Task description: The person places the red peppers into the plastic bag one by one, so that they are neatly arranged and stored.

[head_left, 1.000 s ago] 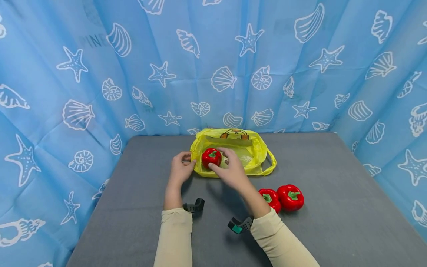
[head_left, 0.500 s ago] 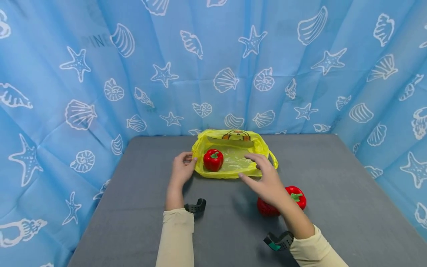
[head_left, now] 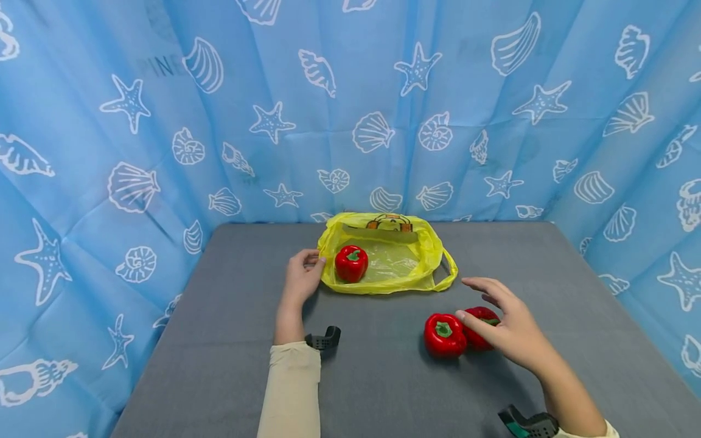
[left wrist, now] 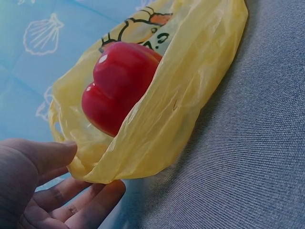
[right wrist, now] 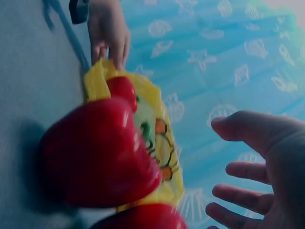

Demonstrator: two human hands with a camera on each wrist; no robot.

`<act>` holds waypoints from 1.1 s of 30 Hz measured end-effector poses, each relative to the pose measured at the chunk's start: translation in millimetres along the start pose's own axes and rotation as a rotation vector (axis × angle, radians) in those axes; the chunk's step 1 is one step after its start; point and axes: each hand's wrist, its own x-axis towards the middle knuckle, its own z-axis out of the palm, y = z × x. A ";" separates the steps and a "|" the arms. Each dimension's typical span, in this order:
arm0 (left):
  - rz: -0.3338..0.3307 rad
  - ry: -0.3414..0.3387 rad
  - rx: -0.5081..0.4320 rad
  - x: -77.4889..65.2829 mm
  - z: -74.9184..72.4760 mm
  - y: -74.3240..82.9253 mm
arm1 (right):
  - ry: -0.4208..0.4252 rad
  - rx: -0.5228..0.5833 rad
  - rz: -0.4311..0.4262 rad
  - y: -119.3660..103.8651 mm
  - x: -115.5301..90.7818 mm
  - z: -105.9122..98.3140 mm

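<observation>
1. The right hand (head_left: 506,322) is open wide, thumb well apart from the fingers, and it has hold of nothing. It is in the air beside two red peppers on the grey counter (head_left: 219,322).
2. From this hand, the peppers lie lower and toward the person's left. The right pepper (head_left: 483,312) is the nearer, partly covered by the thumb in the head view; the left pepper (head_left: 445,336) is just beside it, with its green stem up. Whether the two touch, I cannot tell. Both are roundish, so I see no clear long axis. The right hand is much nearer to them than the left hand (head_left: 303,277).
3. The left hand pinches the left edge of the yellow bag (head_left: 383,287), thumb on the inner side and fingers outside.
4. The bag is farther away and to the left of these peppers, its mouth open, longer from side to side. Inside, near the left end, sits one pepper (head_left: 351,264), stem upward.
</observation>
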 end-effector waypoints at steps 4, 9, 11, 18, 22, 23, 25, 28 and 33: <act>-0.011 -0.002 -0.003 -0.3 0.4 -1.4 | -0.008 -0.002 0.024 12.8 -6.9 -3.3; -0.014 0.000 0.005 0.3 2.0 -3.6 | -0.046 -0.006 0.059 28.4 -16.5 -6.9; -0.014 0.002 0.009 0.8 2.3 -3.8 | -0.070 -0.005 0.091 32.4 -20.2 -8.4; -0.011 -0.002 0.006 2.7 1.7 -4.3 | -0.157 0.101 0.156 42.4 -29.3 -12.5; -0.019 -0.001 0.009 3.4 1.2 -5.2 | -0.176 0.137 0.167 50.5 -32.3 -10.9; -0.019 -0.001 0.009 3.5 1.2 -5.3 | -0.178 0.143 0.171 52.4 -32.6 -10.2; -0.021 -0.003 0.008 3.5 1.2 -5.3 | -0.182 0.158 0.171 55.4 -32.7 -9.1; -0.029 0.000 0.010 4.1 1.5 -5.3 | -0.188 0.173 0.171 57.8 -32.2 -7.8; -0.043 0.005 0.015 4.7 2.2 -5.4 | -0.189 0.185 0.176 58.9 -31.5 -7.3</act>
